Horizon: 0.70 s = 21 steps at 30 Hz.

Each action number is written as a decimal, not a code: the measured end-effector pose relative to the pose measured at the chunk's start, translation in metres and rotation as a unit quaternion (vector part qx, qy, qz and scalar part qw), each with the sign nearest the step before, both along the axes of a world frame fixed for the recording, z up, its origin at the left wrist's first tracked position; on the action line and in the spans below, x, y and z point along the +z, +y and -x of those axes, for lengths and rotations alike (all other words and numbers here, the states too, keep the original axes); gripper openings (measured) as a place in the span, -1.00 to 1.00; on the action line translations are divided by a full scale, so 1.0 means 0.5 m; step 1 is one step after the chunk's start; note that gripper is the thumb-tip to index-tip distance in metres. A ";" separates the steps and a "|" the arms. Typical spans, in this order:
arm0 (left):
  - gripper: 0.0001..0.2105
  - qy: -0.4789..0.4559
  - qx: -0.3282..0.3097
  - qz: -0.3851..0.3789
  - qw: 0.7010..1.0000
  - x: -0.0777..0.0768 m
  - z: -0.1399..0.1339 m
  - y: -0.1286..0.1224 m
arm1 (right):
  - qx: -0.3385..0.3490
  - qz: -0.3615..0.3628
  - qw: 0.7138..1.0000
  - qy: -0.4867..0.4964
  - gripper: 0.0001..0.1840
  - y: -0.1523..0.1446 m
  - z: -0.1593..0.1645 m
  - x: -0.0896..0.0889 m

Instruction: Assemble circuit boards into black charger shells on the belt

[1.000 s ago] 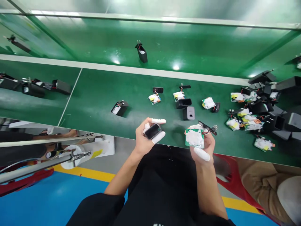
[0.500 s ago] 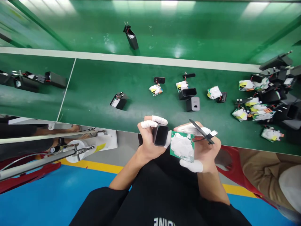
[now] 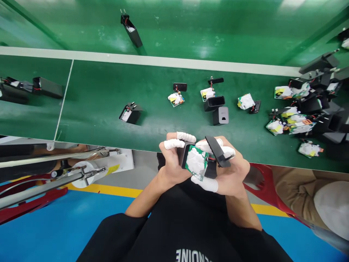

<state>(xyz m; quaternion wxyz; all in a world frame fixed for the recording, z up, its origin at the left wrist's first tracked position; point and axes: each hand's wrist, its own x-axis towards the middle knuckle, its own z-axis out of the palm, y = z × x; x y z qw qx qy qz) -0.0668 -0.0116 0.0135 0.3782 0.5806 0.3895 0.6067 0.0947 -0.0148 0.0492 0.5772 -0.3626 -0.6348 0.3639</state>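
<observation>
My left hand, with white finger covers, is closed around a black plastic charger housing, its open end facing right. In my right hand, also with white finger covers, is a green circuit board coated with white paste, pinched between thumb and fingers. The board's left edge is at the housing's mouth; how far inside it sits I cannot tell. A black end cap hangs by the board's right side, over my right fingers, with a red wire between them.
Several pasted boards and black housings lie ahead on the green bench. A dense pile of parts fills the right end. More chargers lie left. A person in brown sits at the right.
My right hand has moved left, bringing the circuit board from beside the housing up to its open mouth. The end cap has come along and turned. The whole view has shifted slightly.
</observation>
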 end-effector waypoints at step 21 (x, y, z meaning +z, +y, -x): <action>-0.35 -0.035 -0.045 -0.068 0.996 -0.016 0.002 0.021 | -0.004 -0.022 0.995 -0.099 -0.41 0.008 -0.002 0.008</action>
